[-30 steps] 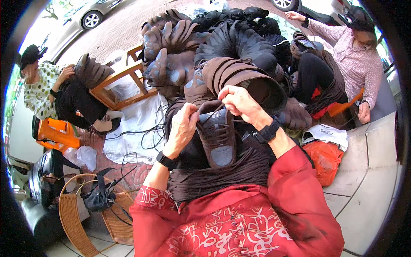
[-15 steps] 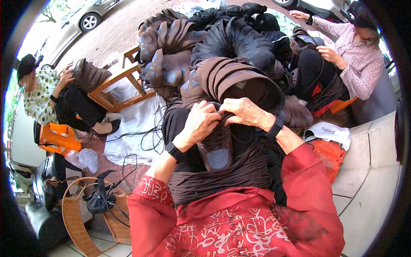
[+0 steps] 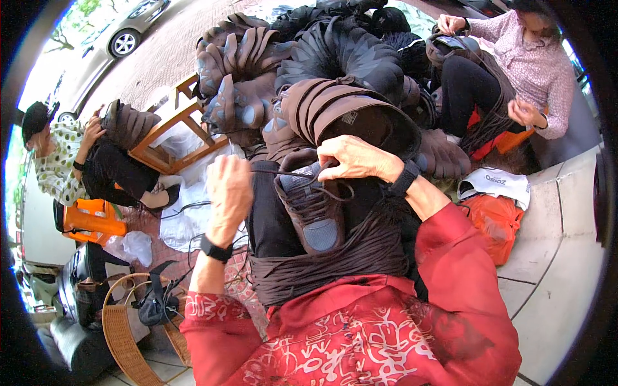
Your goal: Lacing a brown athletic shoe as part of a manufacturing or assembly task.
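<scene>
Between my knees rests a brown shoe upper with a grey-blue toe patch, its toe toward me. A dark shoelace stretches taut from its eyelets to my left hand, which is closed on it and slightly blurred. My right hand is closed at the upper's top right edge, thumb and finger pinched, with a loop of lace hanging below. What exactly this pinch holds is partly hidden. Across my lap lies a thick bundle of dark laces. Just beyond my hands sits a nested stack of brown uppers.
More uppers form a large pile ahead. Co-workers sit at left and right, uppers on their laps. A wooden frame, a wicker chair, an orange bag and a white sheet lie around me.
My left hand has moved left, away from the upper, drawing the lace out straight. My right hand stays near the upper's top. The right co-worker's hands have shifted, one now lower.
</scene>
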`<state>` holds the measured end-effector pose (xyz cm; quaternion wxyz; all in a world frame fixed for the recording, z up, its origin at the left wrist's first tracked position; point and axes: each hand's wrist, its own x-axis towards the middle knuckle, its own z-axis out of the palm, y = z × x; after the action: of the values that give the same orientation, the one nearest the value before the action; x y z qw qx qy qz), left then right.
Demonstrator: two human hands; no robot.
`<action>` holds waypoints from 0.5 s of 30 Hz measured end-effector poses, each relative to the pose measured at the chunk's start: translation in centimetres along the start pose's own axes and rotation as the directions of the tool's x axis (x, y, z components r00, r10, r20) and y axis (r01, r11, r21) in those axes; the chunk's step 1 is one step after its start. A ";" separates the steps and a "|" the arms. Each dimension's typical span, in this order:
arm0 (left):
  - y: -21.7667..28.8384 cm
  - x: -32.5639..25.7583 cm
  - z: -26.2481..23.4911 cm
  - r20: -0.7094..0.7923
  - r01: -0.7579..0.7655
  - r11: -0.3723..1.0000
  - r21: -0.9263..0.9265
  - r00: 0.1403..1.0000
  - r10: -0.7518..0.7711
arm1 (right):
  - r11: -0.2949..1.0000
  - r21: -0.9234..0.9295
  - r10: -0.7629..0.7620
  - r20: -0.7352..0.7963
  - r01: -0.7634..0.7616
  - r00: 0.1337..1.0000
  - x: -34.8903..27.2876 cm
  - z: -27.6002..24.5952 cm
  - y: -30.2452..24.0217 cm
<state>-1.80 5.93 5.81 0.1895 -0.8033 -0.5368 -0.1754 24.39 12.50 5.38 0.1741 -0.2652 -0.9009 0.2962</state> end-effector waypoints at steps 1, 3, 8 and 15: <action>-1.4 -0.9 0.2 -0.003 0.041 0.998 0.038 0.999 -0.041 | 0.999 -0.037 -0.017 -0.049 0.016 0.999 -0.2 0.1 0.1; -3.8 -3.0 0.2 0.006 0.131 0.986 0.103 0.991 -0.132 | 0.999 -0.041 0.013 -0.028 -0.014 1.000 -0.1 0.0 0.1; -5.4 -5.5 -0.9 0.004 0.188 0.970 0.151 0.982 -0.191 | 0.997 -0.064 0.032 -0.013 -0.032 0.999 0.1 0.0 -0.1; -6.7 -7.2 -1.4 0.065 0.447 0.788 -0.423 0.882 -0.466 | 0.999 -0.009 0.044 0.007 -0.044 0.999 -0.3 -0.6 -0.6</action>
<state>-10.76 1.88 4.31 -0.0273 -0.6672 -0.6591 -0.3459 24.66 12.21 6.17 0.1631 -0.2849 -0.8967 0.2968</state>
